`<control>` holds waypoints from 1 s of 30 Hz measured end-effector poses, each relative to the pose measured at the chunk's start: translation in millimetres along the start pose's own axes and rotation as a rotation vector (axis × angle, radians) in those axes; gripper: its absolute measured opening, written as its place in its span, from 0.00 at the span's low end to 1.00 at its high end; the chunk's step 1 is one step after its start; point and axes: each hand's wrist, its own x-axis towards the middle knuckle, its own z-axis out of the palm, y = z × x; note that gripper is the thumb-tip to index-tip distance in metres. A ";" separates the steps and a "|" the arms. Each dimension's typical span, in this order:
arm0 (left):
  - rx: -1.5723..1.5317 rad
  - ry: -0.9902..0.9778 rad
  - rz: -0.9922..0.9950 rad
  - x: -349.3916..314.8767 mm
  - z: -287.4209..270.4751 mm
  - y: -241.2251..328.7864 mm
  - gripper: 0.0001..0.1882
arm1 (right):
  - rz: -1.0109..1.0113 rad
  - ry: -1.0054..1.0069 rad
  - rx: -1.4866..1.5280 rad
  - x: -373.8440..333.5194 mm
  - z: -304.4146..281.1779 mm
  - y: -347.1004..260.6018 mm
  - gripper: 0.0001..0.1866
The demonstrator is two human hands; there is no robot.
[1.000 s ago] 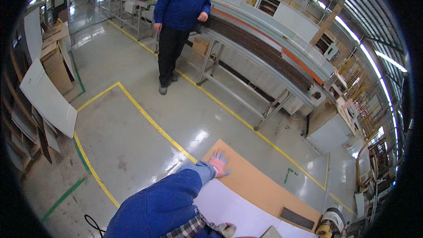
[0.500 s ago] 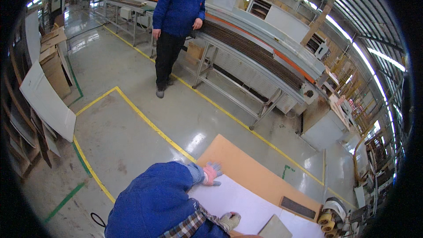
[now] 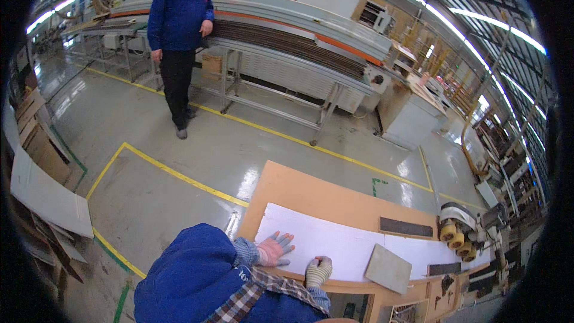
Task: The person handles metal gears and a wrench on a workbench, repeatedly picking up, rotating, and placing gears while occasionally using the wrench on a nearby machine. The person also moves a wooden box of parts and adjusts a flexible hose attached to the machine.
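Observation:
My left hand [image 3: 275, 250], in a pink and grey glove, lies flat with fingers spread near the left end of a long white sheet [image 3: 341, 242]. The sheet rests on a tan tabletop [image 3: 281, 182]. Close to the sheet's near edge is my right hand [image 3: 318, 273], in a cream striped glove. Its fingers are curled and pinched together; whatever is at the fingertips is too small to make out. Right of it, a grey square plate [image 3: 388, 268] lies on the sheet, overhanging its near edge.
A dark strip [image 3: 406, 226] lies along the sheet's far side, another [image 3: 443, 269] near its right end. A roller unit [image 3: 457, 236] with yellow wheels stands at the right. Beyond a yellow floor line, a person [image 3: 179, 42] stands beside a long conveyor machine [image 3: 287, 42]. Panels [image 3: 51, 197] lean at left.
The view has swung so more of the table shows. My left hand has come down from the sheet's far left corner toward its near edge. The right hand stays pinched at the near side.

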 end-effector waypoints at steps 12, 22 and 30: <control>-0.007 0.100 -0.686 97.2 -104.3 -166.5 0.41 | 0.028 0.000 -0.012 1.1 -3.7 -8.3 0.03; -0.146 0.328 -0.764 187.6 -375.2 -227.4 0.31 | 0.076 0.009 0.040 -1.2 -0.2 -6.3 0.03; -0.169 0.244 -0.896 217.8 -382.8 -254.1 0.34 | 0.039 -0.002 0.031 -1.5 6.1 4.4 0.04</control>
